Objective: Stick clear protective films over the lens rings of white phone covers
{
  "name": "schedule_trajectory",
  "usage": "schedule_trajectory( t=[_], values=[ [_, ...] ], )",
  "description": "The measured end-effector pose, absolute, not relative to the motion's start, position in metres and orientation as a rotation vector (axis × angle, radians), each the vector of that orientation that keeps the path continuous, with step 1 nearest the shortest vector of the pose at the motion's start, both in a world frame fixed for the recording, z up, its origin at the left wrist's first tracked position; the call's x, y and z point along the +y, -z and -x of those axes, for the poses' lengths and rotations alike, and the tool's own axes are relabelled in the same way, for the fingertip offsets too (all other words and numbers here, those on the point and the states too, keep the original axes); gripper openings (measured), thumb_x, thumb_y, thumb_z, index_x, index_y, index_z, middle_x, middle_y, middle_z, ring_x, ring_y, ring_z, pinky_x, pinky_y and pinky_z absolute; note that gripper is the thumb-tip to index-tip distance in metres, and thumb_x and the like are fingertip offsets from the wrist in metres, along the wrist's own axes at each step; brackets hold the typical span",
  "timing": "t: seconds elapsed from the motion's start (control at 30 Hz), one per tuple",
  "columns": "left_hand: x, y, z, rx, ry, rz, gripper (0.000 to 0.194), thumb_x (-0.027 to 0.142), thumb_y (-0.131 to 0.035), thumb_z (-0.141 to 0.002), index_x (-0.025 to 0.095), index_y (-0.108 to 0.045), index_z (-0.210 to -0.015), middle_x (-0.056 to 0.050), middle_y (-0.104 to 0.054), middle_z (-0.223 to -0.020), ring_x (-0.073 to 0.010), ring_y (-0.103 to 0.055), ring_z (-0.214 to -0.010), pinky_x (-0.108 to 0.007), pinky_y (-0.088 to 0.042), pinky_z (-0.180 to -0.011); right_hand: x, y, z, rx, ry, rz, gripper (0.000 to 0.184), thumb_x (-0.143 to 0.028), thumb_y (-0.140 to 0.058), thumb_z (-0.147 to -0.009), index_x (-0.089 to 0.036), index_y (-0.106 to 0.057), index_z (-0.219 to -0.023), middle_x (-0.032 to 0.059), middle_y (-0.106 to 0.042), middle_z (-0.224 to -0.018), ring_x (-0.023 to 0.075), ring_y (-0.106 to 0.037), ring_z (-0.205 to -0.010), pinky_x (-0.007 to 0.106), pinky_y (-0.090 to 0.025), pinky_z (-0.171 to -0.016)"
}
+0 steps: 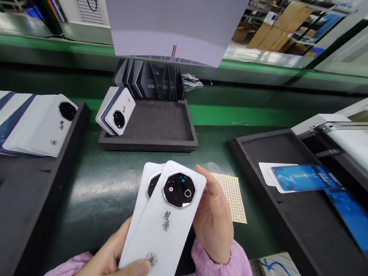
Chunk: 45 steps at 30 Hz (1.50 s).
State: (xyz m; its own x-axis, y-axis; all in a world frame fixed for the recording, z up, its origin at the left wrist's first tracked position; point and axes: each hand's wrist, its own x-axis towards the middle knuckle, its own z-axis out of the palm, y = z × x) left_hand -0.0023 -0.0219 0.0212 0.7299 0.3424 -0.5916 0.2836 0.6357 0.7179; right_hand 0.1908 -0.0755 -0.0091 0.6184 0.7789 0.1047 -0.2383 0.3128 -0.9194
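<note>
My left hand [118,259] is closed around two white phone back covers, its thumb pressing on the front one near the bottom. The front cover [165,235] has a black octagonal camera window, with a small red-marked dot on one lens, and dark lettering below. Behind it, fanned to the left, shows the second cover [140,200]. Close against the right edge of the front cover is my right hand [215,218], thumb raised off the face and one fingertip at the upper corner; its other fingers are partly hidden. A sheet of small red dot stickers [235,198] lies just beyond it.
A black tray [147,145] ahead holds several covers [117,110], with a row of dark-edged panels [150,81] behind. The left tray [54,178] carries overlapping white covers [43,130]. In the right tray [262,205] are blue-filmed pieces [303,178]. A printed paper [175,21] hangs overhead.
</note>
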Motion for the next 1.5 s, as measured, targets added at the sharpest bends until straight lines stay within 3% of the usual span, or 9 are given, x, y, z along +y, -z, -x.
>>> schedule_trajectory(
  t=[0.13,0.43,0.63,0.97,1.3,1.5],
  values=[
    [-0.023,-0.023,0.002,0.779,-0.067,-0.922,0.076,0.038,-0.064,-0.077,0.023,-0.027,-0.142,-0.002,-0.071,-0.059,-0.0225,-0.066,-0.055,-0.033,-0.053,-0.057,-0.075,0.009,-0.191,-0.630,-0.729,1.039,0.040,-0.045,-0.040,-0.089,-0.025,-0.051,-0.122,0.0061,-0.062,-0.116,0.0245,-0.059,-0.105,0.042,-0.050,-0.083],
    [-0.025,-0.020,0.002,0.787,-0.078,-0.930,0.072,0.037,-0.064,-0.077,0.021,-0.033,-0.139,-0.002,-0.070,-0.060,-0.0206,-0.065,-0.056,-0.032,-0.053,-0.059,-0.074,0.007,-0.190,-0.598,-0.699,1.033,0.038,-0.043,-0.043,-0.088,-0.024,-0.055,-0.118,0.0067,-0.064,-0.111,0.0236,-0.061,-0.100,0.039,-0.051,-0.079],
    [-0.025,-0.021,0.002,0.810,-0.080,-0.890,0.072,0.036,-0.066,-0.075,0.022,-0.034,-0.138,-0.004,-0.072,-0.067,-0.0220,-0.066,-0.059,-0.033,-0.054,-0.058,-0.075,0.007,-0.191,-0.621,-0.656,1.092,0.041,-0.047,-0.043,-0.087,-0.023,-0.055,-0.118,0.0082,-0.063,-0.113,0.0255,-0.060,-0.103,0.042,-0.051,-0.082],
    [-0.019,-0.012,0.006,0.687,-0.039,-0.892,0.075,0.037,-0.063,-0.077,0.028,-0.025,-0.142,-0.007,-0.072,-0.078,-0.0232,-0.066,-0.056,-0.035,-0.055,-0.052,-0.074,0.004,-0.191,-0.657,-0.689,0.999,0.036,-0.041,-0.045,-0.089,-0.025,-0.055,-0.118,0.0059,-0.062,-0.117,0.0232,-0.059,-0.107,0.039,-0.050,-0.087],
    [-0.026,-0.023,0.001,0.851,-0.066,-0.901,0.067,0.038,-0.068,-0.073,0.021,-0.039,-0.131,-0.004,-0.070,-0.069,-0.0205,-0.066,-0.058,-0.033,-0.055,-0.061,-0.077,0.004,-0.191,-0.631,-0.737,0.985,0.033,-0.028,-0.055,-0.085,-0.027,-0.054,-0.118,0.0059,-0.062,-0.119,0.0233,-0.058,-0.108,0.041,-0.049,-0.090],
    [-0.031,-0.017,-0.002,0.876,-0.100,-0.910,0.062,0.038,-0.067,-0.074,0.021,-0.040,-0.127,-0.003,-0.069,-0.079,-0.0179,-0.065,-0.061,-0.030,-0.054,-0.065,-0.078,0.003,-0.190,-0.634,-0.753,0.908,0.033,-0.024,-0.054,-0.085,-0.025,-0.054,-0.119,0.0067,-0.061,-0.120,0.0225,-0.058,-0.109,0.039,-0.049,-0.091]
  ],
)
